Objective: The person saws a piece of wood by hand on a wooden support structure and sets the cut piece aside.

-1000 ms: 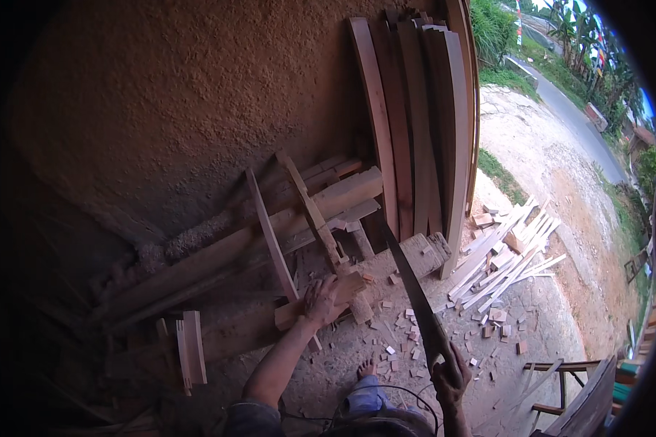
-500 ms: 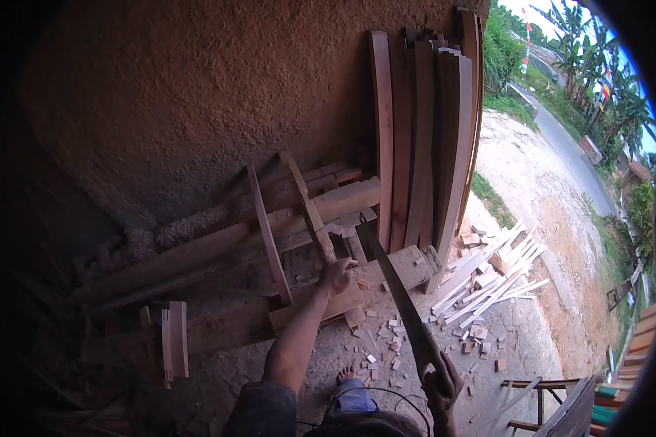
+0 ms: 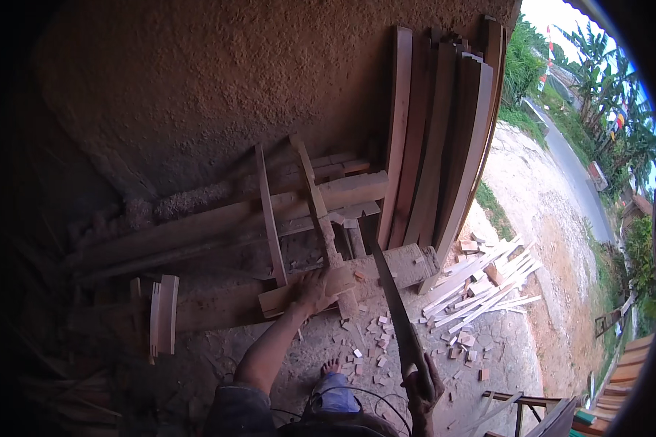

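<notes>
Left hand (image 3: 314, 291) shifted back onto wood block (image 3: 275, 302), grip unclear; right hand (image 3: 423, 386) grasps saw (image 3: 396, 306), blade right of block, so not cutting.

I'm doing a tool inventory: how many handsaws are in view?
1: the handsaw in the right hand. Others may be hidden in the dark area at left.

Rough plaster wall (image 3: 182, 87) back there, with a bunch of long planks (image 3: 434, 146) leaning upright on it. Near their feet there's a messy pile of pale wood strips (image 3: 492, 280), plus tons of little offcut blocks (image 3: 483, 374) all over the dusty floor (image 3: 506, 364). Outside on the right: grass patch (image 3: 493, 207), paved road (image 3: 576, 175), banana plants (image 3: 598, 58), 1 red-and-white banner (image 3: 547, 58). Dark wooden frame (image 3: 539, 400) bottom right.
</notes>
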Available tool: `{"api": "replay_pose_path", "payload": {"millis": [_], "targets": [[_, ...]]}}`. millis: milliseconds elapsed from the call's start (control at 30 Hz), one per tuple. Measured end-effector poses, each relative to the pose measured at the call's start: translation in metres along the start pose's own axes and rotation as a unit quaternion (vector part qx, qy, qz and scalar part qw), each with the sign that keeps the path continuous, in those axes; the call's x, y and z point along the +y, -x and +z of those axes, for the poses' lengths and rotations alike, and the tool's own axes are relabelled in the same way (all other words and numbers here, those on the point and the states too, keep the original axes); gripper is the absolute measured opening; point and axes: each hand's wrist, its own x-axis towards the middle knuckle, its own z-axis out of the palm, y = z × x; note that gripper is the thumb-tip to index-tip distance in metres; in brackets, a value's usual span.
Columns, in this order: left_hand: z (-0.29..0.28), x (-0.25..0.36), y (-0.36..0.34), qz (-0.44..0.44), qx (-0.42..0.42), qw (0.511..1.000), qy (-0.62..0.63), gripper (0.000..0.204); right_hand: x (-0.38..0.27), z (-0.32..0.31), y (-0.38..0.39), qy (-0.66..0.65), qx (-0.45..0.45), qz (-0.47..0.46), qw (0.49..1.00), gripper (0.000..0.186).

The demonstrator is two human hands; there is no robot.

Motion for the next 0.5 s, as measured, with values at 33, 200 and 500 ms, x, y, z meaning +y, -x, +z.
{"api": "replay_pose_path", "payload": {"millis": [33,200,500], "targets": [[-0.003,0.002,-0.002,-0.01,-0.013,1.0,-0.005,0.096,0.001,0.002,0.0,0.049,-0.008,-0.015,0.999,0.054],[-0.015,0.009,-0.007,0.0,0.049,0.998,0.031,0.063,0.022,0.016,0.0,0.058,-0.068,-0.04,0.995,0.051],[0.023,0.025,-0.03,-0.122,0.227,0.966,-0.017,0.025,0.042,0.027,0.012,0.094,-0.088,-0.101,0.987,0.054]]}}
